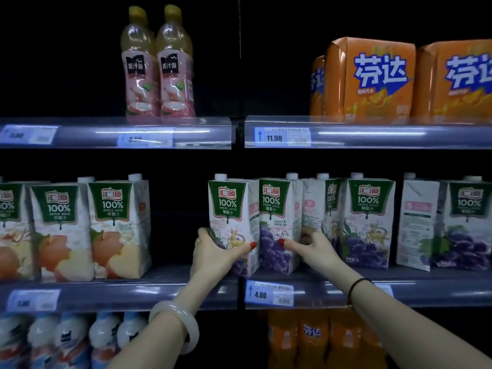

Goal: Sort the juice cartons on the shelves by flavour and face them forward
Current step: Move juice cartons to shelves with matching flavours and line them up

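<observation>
On the middle shelf [372, 286] stand white juice cartons with green labels. Apple cartons [117, 227] fill the left end. Grape cartons [368, 222] run along the right. My left hand [215, 251] grips the leftmost grape carton [231, 211] low down, its front facing me at the shelf edge. My right hand [311, 246] holds the neighbouring grape carton [278, 209], thumb on its front, fingers behind its right side. A turned carton [416, 225] further right shows its side panel. Another carton [319, 209] is angled.
A dark gap [178, 222] lies between apple and grape cartons. Above stand two pink drink bottles [157, 70] and orange soda packs [372, 75]. Below are white-blue bottles [66, 339] and orange soda bottles [314, 339]. Price tags [269, 292] line the shelf edges.
</observation>
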Motion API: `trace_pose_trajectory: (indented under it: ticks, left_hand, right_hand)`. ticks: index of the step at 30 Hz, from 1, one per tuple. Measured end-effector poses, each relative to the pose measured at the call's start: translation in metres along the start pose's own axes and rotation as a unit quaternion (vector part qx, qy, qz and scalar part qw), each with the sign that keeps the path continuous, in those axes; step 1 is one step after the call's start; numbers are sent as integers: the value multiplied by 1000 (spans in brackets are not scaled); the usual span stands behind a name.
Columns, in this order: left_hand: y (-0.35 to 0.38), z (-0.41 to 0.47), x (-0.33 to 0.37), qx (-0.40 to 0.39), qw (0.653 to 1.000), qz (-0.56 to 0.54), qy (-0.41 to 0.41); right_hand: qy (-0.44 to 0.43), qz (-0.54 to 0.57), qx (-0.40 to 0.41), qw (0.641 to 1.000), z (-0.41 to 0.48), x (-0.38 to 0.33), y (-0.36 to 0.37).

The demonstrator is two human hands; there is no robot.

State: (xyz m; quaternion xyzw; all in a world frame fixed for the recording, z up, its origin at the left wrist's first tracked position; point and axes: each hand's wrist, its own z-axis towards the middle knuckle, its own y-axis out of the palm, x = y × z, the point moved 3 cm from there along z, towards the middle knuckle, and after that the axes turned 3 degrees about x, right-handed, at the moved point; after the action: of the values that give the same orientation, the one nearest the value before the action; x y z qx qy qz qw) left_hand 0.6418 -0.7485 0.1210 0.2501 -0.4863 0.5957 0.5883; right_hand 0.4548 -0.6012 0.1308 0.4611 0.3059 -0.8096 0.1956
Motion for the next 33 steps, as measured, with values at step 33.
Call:
trace_pose_trajectory:
  ticks: [33]
  left_hand:
    - [-46,32,-16,-20,1000,-8,-5]
  right_hand:
    - [119,201,-69,970,-7,-5,22]
